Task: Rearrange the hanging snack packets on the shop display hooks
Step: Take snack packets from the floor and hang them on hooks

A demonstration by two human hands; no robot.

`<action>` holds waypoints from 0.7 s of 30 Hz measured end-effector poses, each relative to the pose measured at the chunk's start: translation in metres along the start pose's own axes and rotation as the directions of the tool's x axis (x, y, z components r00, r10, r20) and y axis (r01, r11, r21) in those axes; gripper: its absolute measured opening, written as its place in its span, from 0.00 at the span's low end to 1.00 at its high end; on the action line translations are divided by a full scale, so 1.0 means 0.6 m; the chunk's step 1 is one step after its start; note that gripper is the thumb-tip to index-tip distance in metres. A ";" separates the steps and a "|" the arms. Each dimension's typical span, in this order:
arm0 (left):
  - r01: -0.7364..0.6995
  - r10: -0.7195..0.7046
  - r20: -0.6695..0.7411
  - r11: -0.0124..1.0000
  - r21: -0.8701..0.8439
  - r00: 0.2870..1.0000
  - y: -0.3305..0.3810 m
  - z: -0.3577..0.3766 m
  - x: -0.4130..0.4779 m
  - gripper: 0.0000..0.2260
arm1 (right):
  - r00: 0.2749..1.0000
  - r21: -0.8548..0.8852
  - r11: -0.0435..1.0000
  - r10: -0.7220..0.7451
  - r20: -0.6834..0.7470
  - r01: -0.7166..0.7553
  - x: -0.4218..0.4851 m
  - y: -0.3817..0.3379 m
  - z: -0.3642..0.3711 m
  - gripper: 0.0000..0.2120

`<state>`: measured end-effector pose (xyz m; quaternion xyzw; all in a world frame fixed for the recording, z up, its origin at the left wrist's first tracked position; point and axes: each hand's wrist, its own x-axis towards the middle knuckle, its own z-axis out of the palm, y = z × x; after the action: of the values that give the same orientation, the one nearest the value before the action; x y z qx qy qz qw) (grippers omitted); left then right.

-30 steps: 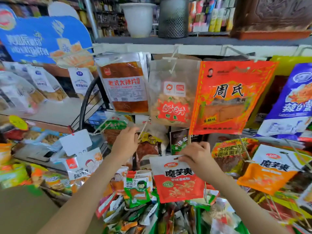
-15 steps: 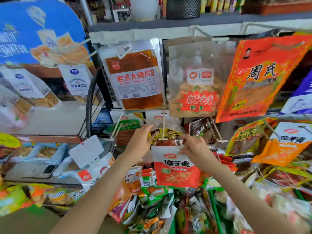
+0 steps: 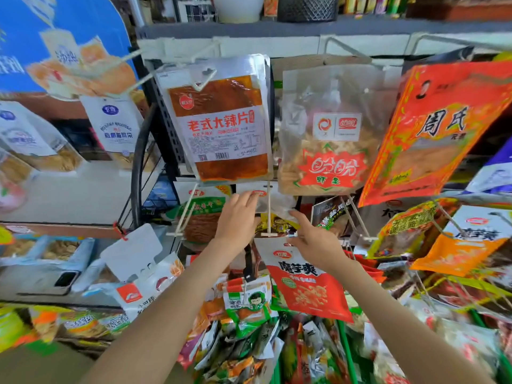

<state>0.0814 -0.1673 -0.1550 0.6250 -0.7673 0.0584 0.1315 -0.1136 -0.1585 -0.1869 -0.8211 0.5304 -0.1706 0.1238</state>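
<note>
two hands work at one white wire hook (image 3: 268, 209) in the middle row of the display, below a large brown packet (image 3: 221, 126). the red and white packet (image 3: 307, 286) hangs tilted just under the hook's front crossbar, with its top edge right at the tip. whether its hole is on the wire or just off it cannot be made out.

the right hand (image 3: 318, 246) is at that packet's upper corner. its fingers are stretched out straight and spread, and its thumb lies along the top edge, so no closed grip shows. the left hand (image 3: 238, 217) reaches further back along the same hook, fingertips on the top of a clear-topped packet (image 3: 260, 200) hung behind. its thumb is hidden, so i cannot tell if it pinches that packet or only touches it.

the step in hand looks like sorting the stock on this one hook: making room at the back while the red and white packet waits at the front.

the next move calls for a firm pinch on the red packet's header. its hole must then be lined up with the wire tip and slid straight along the wire, while the left hand keeps the rear packet from swinging forward. the neighbouring hooks stand close on both sides, so a snag there is likely.
</note>
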 end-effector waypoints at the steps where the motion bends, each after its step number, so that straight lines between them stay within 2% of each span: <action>1: -0.007 0.007 0.015 1.000 0.026 1.000 -0.001 0.001 0.006 0.26 | 1.000 0.004 1.000 0.010 0.007 -0.010 0.005 0.001 0.001 0.28; 8: 0.007 -0.022 0.221 0.998 0.067 0.975 -0.002 0.014 0.048 0.27 | 0.998 0.077 0.996 0.046 0.038 -0.049 0.032 -0.004 -0.011 0.27; 12: 0.059 -0.076 0.203 0.994 0.089 0.976 -0.004 0.016 0.061 0.21 | 0.997 0.049 0.999 0.016 0.076 -0.020 0.043 -0.003 -0.011 0.23; 17: 0.072 -0.063 0.115 0.995 -0.072 0.991 -0.007 0.037 0.054 0.14 | 0.997 0.048 0.999 -0.007 0.073 0.004 0.048 0.005 -0.012 0.22; 21: 0.041 -0.037 0.058 0.996 -0.084 0.998 -0.005 0.033 0.044 0.13 | 0.999 0.047 0.999 -0.006 0.043 0.004 0.048 0.010 -0.011 0.21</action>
<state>0.0770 -0.1976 -0.1669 0.6351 -0.7601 0.0055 0.1374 -0.1107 -0.1874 -0.1790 -0.8228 0.5214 -0.1657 0.1540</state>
